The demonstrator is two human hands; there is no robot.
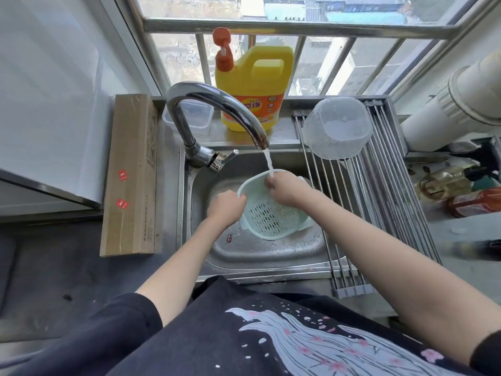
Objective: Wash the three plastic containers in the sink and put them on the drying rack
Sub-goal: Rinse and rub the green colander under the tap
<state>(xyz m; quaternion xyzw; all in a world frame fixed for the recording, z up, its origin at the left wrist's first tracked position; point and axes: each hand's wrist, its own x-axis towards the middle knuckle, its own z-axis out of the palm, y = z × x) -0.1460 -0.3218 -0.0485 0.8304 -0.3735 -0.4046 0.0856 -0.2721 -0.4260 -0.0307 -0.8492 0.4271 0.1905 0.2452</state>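
the pale green colander basket is held tilted over the middle of the sink, its slotted base facing the camera. the left hand grips the basket's left rim, fingers curled round the edge. the right hand grips the far rim, directly under the water stream; its fingertips are hidden behind the rim, so the exact hold probably is a curl over the edge, but this cannot be confirmed. the stream falls from the chrome tap, which rises from the sink's back-left corner and arches right, and lands at the basket's far rim beside the right hand.

a clear plastic bowl lies mouth-down and tilted on the far end of the roll-up drying rack, which spans the right side of the sink from back edge to front edge. a clear rectangular container stands on the back ledge behind the tap, partly hidden by the spout. a yellow detergent jug with an orange pump stands on the same ledge, just right of that container.

a long cardboard box lies along the worktop's left side, parallel to the sink's left edge. a white pipe runs at the far right.
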